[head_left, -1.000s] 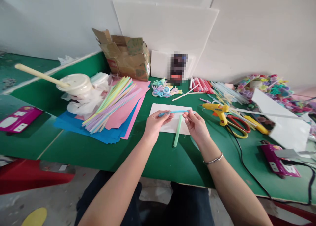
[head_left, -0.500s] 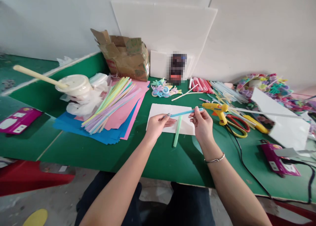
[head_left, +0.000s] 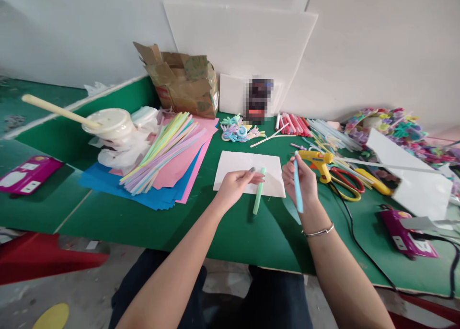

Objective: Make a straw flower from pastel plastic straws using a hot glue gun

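Note:
A light blue pipe cleaner [head_left: 298, 187] is pinched near its top by my right hand [head_left: 305, 178], its other end hanging down toward my wrist. My left hand [head_left: 235, 187] is over the white board [head_left: 224, 168], fingers stretched out and nothing visible in them. Beneath its fingertips a light green pipe cleaner [head_left: 258, 199] lies partly on the board and partly on the green table [head_left: 230, 238]. Just beyond my right hand is a yellow glue gun [head_left: 321, 159].
On the left, a bundle of pastel pipe cleaners [head_left: 161, 156] rests on pink and blue sheets [head_left: 108, 185] by a lidded tub [head_left: 111, 123]. Behind stand a cardboard box [head_left: 187, 92] and a blurred dark panel [head_left: 259, 99]. Scissors [head_left: 354, 183] and a black cord [head_left: 352, 228] lie right.
My left hand has let go of the blue pipe cleaner and lowered slightly. The right hand has moved a little right, and the pipe cleaner has swung from level to hanging down.

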Tool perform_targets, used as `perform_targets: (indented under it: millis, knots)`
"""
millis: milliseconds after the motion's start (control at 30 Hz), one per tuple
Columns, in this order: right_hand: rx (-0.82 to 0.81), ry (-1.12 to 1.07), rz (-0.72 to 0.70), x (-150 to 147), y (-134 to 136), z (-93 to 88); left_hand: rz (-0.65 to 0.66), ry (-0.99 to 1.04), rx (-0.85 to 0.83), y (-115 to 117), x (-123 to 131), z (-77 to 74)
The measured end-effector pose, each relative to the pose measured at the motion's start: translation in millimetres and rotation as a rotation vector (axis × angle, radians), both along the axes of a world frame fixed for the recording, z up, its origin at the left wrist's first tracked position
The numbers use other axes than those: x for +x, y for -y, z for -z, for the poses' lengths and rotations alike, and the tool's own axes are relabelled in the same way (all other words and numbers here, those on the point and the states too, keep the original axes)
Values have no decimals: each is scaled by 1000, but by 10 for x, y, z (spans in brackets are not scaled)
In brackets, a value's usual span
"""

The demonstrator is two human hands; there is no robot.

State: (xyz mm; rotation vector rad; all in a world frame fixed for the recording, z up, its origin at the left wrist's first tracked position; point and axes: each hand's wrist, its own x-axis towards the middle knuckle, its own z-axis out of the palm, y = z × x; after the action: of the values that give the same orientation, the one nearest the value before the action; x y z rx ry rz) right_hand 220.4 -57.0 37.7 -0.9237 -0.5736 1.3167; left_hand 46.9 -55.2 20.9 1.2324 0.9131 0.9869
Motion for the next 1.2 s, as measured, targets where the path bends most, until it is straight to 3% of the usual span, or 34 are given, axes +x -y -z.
perform_targets:
  millis: [100, 200, 433, 533, 633, 800, 967, 1200]
  knots:
    - [-32, 52, -368, 6, 58, -48, -64, -28, 163, -6, -24, -49]
    - [-74, 152, -613, -29, 106, -40, -11, -71, 263, -11, -49, -83]
    - [-111, 238, -747, -70, 114, 34, 23, -153, 280, -38, -58, -50]
    - [-139, 182, -692, -86, 95, 67, -43, -180, 320, -38, -49, -32]
    - [-153, 108, -513, -121, 76, 87, -222, -211, 410, -22, -40, -13]
    - [-127, 116, -359, -198, 89, 77, -486, -386, 723, -3, -47, -3]
    - [-93, 154, -188, -232, 80, 109, -472, -528, 1052, -7, -27, -1]
    - [-14, 258, -16, -228, 42, 136, -478, -597, 1083, -24, -15, 37]
